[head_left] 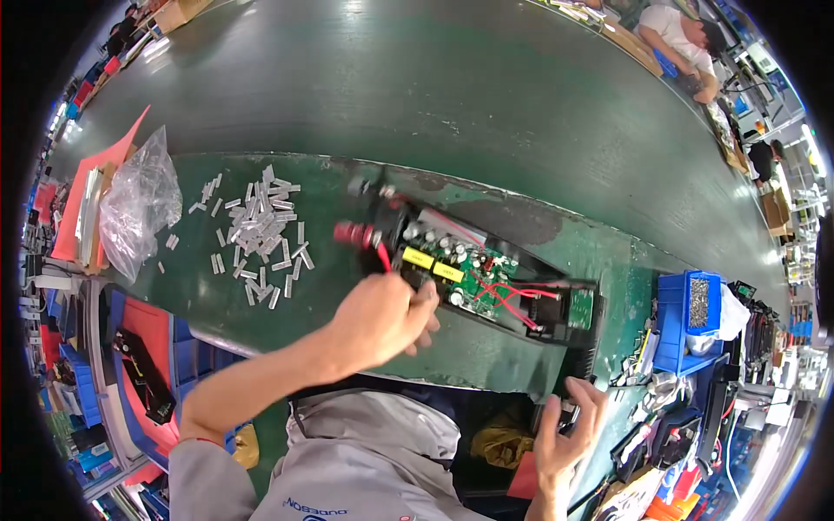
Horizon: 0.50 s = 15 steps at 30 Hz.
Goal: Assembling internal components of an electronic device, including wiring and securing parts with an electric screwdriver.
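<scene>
A long black device housing [521, 327] lies slantwise before me, its inside exposed. In it are a green circuit board [473, 282], two yellow blocks, round capacitors and red wires [504, 297]. Red and black terminals [358, 233] at its left end are smeared by motion. My left hand [378, 321] is closed over the near side of the housing, thumb and fingers curled at its edge. Beyond the housing's right end a dark finned bar [580, 360] reaches toward me. My right hand [569, 430] grips its near end between thumb and fingers; the palm side is partly hidden.
Small silvery metal pieces [261, 221] lie heaped on the green table [317, 313], left. Beside them are a clear plastic bag [139, 204] and a red sheet [100, 178]. Blue bins [673, 326], one holding small parts, stand right. Another person [678, 43] sits far right.
</scene>
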Tool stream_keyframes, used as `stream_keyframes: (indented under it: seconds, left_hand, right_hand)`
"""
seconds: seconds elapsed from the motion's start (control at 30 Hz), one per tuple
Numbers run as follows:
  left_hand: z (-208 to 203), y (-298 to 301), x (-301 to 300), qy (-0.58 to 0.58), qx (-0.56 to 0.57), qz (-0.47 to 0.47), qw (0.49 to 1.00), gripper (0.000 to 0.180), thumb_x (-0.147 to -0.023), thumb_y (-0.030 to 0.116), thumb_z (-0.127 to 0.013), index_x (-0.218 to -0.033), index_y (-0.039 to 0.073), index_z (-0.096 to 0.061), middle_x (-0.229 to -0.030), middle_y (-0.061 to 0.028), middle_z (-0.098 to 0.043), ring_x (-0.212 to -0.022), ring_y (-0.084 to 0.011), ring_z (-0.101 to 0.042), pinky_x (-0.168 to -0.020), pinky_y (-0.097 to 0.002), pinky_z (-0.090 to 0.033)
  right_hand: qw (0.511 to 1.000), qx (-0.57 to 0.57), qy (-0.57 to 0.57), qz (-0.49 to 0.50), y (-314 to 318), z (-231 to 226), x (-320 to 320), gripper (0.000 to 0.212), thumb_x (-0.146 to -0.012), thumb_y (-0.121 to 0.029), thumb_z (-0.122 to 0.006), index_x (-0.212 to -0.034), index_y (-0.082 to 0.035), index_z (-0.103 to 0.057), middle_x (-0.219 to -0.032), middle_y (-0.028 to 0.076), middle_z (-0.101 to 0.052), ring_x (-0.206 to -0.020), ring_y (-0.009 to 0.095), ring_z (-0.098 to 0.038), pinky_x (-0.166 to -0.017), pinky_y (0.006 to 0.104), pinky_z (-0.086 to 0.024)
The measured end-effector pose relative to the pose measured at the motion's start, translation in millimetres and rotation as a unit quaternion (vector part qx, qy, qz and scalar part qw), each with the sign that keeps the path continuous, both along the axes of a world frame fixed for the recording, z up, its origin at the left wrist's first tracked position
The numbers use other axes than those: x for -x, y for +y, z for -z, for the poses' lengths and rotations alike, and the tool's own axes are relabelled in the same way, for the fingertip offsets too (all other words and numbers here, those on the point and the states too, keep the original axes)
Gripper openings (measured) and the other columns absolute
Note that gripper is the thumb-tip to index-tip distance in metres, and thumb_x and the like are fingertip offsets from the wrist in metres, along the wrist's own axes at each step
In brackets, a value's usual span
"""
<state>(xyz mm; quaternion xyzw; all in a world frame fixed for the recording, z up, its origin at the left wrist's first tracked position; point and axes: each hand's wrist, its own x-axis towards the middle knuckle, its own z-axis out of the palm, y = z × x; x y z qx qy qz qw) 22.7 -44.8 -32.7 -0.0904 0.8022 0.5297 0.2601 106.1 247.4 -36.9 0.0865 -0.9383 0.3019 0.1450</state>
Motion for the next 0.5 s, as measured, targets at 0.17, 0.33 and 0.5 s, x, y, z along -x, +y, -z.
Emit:
stream_keyframes:
  seconds: [0.17,0.33,0.5]
  left_hand:
    - [-37.1,-16.9,-40.5,0.081,0.000,0.106,0.991,0.044,-0.110,0.028,-0.045,-0.113,-0.010,-0.069,-0.087,-0.0172,-0.076,-0.071,-0.0211,-0.074,-0.067,-0.0347,-0.059]
    - [-75.4,-38.0,-35.9,0.248,0.003,0.071,0.966,0.050,-0.113,0.034,-0.036,-0.130,-0.006,-0.061,-0.096,-0.0168,-0.074,-0.080,-0.0222,-0.073,-0.069,-0.0326,-0.057]
    - [-73.8,-36.2,-12.4,0.292,-0.117,0.005,0.949,0.047,-0.113,0.038,-0.039,-0.127,-0.002,-0.059,-0.088,-0.0175,-0.069,-0.079,-0.0267,-0.070,-0.076,-0.0347,-0.055]
  right_hand:
    - [0.997,0.013,0.015,-0.074,-22.1,9.8,23.1,0.037,-0.081,0.005,-0.075,-0.117,-0.001,-0.066,-0.112,0.017,-0.064,-0.097,0.030,-0.064,-0.079,0.0377,-0.052]
    - [0.991,0.009,0.021,-0.134,-57.6,6.8,65.2,0.038,-0.082,0.001,-0.078,-0.118,-0.005,-0.069,-0.113,0.014,-0.065,-0.097,0.030,-0.064,-0.081,0.0394,-0.054]
    - [0.974,-0.078,0.032,-0.209,-61.0,6.2,81.0,0.039,-0.075,0.004,-0.079,-0.112,-0.006,-0.072,-0.102,0.010,-0.066,-0.089,0.031,-0.063,-0.077,0.0398,-0.054]
